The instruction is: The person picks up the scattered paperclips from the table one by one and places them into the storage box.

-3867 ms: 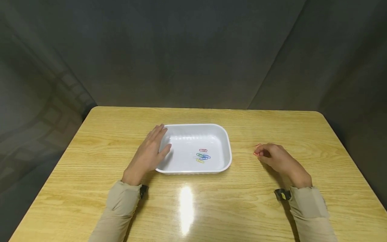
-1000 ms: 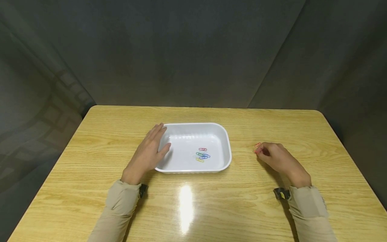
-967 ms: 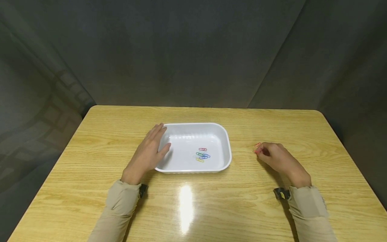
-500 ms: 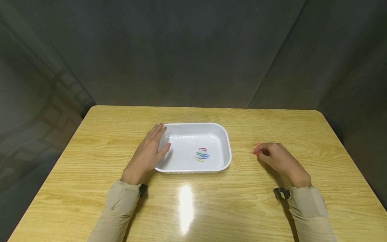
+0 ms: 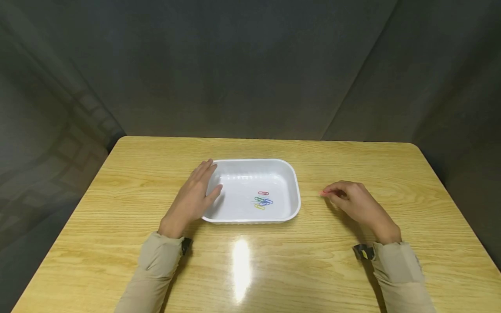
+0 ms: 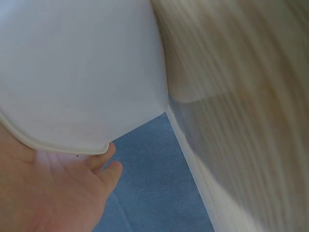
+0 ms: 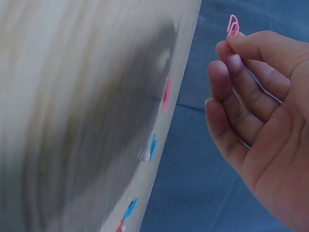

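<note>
In the head view, my left hand (image 5: 190, 198) rests against the left side of a white plastic tray (image 5: 250, 221), its fingers fairly straight along the rim and the thumb over the inside. The left wrist view has the palm touching the rim of the tray (image 6: 72, 147). My right hand (image 5: 354, 204) is to the right of the tray, above the table. Between thumb and forefinger it pinches a pink paper clip (image 7: 233, 26), raised off the tabletop. Inside the tray lie several paper clips: a red clip (image 5: 263, 193), a green clip (image 5: 259, 199), a yellow clip (image 5: 259, 207) and blue ones (image 5: 266, 202).
Beneath my right hand, the right wrist view reveals more paper clips on the wooden table (image 5: 274, 269): a pink clip (image 7: 167, 93), a blue clip (image 7: 153, 146) beside a whitish one, and another blue clip (image 7: 130, 209) near a red one. Dark curtain (image 5: 250, 69) surrounds the table.
My right hand has lifted the pink paper clip from the table and shifted slightly left and away from me. The left hand and the tray have stayed put.
</note>
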Action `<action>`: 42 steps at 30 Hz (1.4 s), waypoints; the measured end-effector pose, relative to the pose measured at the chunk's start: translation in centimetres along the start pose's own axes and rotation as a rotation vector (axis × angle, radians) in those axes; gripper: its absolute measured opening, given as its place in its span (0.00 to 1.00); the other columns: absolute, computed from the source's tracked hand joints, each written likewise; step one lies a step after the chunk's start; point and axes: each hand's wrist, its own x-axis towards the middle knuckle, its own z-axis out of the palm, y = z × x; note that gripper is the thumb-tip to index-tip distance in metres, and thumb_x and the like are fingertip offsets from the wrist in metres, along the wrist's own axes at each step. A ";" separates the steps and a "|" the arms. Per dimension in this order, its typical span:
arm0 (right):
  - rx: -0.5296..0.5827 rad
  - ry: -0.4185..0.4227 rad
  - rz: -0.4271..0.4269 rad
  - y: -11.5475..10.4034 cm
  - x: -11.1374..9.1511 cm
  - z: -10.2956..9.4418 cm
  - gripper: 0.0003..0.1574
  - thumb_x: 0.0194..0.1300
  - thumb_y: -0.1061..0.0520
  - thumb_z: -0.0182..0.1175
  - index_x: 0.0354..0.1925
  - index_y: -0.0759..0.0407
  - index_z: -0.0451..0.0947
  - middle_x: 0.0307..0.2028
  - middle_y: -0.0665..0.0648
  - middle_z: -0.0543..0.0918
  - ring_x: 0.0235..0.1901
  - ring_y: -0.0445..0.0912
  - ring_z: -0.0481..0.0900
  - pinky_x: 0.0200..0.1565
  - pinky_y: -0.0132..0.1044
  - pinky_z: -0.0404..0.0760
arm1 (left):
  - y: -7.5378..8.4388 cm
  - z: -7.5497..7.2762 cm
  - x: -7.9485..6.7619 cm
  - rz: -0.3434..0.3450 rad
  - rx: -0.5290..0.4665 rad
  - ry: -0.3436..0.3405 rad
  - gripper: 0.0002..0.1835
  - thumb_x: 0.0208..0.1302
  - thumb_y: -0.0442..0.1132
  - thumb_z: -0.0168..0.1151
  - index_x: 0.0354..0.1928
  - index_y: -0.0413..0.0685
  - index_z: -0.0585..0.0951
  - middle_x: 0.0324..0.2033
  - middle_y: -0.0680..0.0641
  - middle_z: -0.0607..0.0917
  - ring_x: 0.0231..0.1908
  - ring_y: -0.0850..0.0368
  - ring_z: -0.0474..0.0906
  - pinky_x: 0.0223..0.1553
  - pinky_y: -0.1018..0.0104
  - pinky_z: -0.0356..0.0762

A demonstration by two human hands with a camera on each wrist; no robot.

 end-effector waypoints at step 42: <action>0.088 0.053 -0.236 -8.3 3.6 0.4 0.09 0.60 0.60 0.59 0.40 0.51 0.81 0.38 0.48 0.83 0.36 0.40 0.78 0.38 0.38 0.81 | 0.0 0.0 0.0 -0.007 0.015 -0.009 0.34 0.66 0.54 0.46 0.69 0.45 0.56 0.71 0.46 0.50 0.71 0.48 0.44 0.71 0.50 0.46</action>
